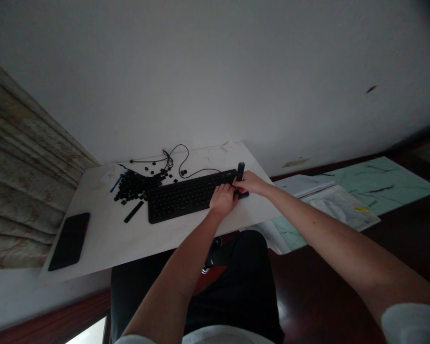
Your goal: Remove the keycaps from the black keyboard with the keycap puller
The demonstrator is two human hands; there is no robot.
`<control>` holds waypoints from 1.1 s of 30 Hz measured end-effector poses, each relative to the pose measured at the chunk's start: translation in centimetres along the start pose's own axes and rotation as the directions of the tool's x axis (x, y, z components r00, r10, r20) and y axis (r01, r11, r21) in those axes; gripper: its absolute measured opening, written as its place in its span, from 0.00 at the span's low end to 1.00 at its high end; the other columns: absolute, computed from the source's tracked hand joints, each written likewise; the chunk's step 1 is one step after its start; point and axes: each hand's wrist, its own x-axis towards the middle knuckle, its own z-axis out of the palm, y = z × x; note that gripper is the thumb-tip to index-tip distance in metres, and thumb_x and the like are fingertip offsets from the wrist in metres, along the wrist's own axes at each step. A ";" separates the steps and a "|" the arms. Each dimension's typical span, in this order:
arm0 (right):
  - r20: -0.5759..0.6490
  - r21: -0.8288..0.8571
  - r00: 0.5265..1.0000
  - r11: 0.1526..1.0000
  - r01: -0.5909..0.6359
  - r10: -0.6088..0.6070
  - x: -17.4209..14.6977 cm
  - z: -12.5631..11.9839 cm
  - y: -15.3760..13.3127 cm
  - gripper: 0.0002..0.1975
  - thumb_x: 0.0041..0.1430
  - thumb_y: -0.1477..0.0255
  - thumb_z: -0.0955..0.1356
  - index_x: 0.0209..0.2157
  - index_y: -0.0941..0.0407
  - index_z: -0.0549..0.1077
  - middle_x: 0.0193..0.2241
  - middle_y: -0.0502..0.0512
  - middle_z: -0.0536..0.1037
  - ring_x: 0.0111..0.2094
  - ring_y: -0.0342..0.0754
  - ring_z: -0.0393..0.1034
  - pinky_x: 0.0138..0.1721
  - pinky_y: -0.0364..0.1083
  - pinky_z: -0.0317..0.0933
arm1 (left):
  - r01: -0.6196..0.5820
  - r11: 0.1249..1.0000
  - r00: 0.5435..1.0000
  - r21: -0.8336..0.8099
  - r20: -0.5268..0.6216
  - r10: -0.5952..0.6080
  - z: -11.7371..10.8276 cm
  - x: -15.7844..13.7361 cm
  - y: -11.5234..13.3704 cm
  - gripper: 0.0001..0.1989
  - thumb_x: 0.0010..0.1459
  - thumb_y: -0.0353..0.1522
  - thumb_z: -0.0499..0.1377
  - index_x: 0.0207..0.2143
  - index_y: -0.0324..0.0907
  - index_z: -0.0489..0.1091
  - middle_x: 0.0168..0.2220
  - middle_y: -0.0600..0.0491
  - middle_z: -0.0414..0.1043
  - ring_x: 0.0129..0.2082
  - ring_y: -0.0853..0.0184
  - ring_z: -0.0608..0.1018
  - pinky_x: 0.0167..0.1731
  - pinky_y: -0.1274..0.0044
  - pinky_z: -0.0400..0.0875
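Observation:
A black wired keyboard (179,199) lies on the white table, its keycaps off over most of the board. My left hand (222,199) bears down on the keyboard's right end with bent fingers, holding it. Beside it, my right hand (250,183) is closed around a black brush-like tool (240,170), which stands nearly upright with a ragged top end. The tool's lower end is hidden between my hands. A short black piece (243,195) shows just below them, by the keyboard's right edge; what it is cannot be made out.
Loose black keycaps (132,184) are heaped left of the keyboard, with a blue stick (116,183) at their edge. A long black bar (134,211) lies nearer. A black phone-like slab (69,241) sits at the table's left. The cable (186,157) loops behind.

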 end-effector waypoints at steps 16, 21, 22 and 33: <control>-0.015 -0.123 0.992 0.985 0.122 -0.125 -0.4 -2.0 -4.4 0.06 0.50 0.75 0.76 0.26 0.61 0.76 0.18 0.57 0.77 0.20 0.45 0.72 0.23 0.41 0.69 | -0.007 1.000 1.000 0.007 0.029 0.006 0.1 0.1 -0.1 0.13 0.69 0.37 0.53 0.48 0.41 0.71 0.47 0.47 0.71 0.50 0.58 0.70 0.51 0.67 0.64; -0.077 -0.122 0.997 0.992 0.014 -0.023 -0.5 -2.3 -4.4 0.08 0.48 0.76 0.76 0.24 0.60 0.74 0.17 0.57 0.76 0.20 0.48 0.73 0.22 0.43 0.71 | -0.011 1.000 1.000 0.006 0.019 0.011 0.1 0.2 -0.2 0.12 0.68 0.37 0.53 0.48 0.42 0.71 0.46 0.47 0.71 0.49 0.59 0.70 0.50 0.67 0.64; -0.101 -0.103 0.995 0.994 -0.023 0.012 -0.6 -2.1 -3.7 0.08 0.49 0.76 0.76 0.24 0.60 0.74 0.17 0.57 0.76 0.19 0.48 0.73 0.22 0.43 0.71 | -0.009 1.000 1.000 0.003 0.019 0.009 0.1 0.2 -0.2 0.12 0.68 0.37 0.53 0.47 0.42 0.71 0.46 0.47 0.71 0.49 0.59 0.70 0.50 0.68 0.64; -0.114 0.142 0.990 0.988 -0.062 0.078 -1.1 -0.1 0.8 0.06 0.56 0.74 0.74 0.31 0.62 0.76 0.22 0.56 0.79 0.20 0.43 0.72 0.21 0.39 0.69 | 0.020 1.000 1.000 -0.001 -0.001 -0.020 0.0 0.0 0.0 0.12 0.69 0.37 0.50 0.46 0.41 0.69 0.45 0.46 0.72 0.49 0.58 0.71 0.50 0.66 0.64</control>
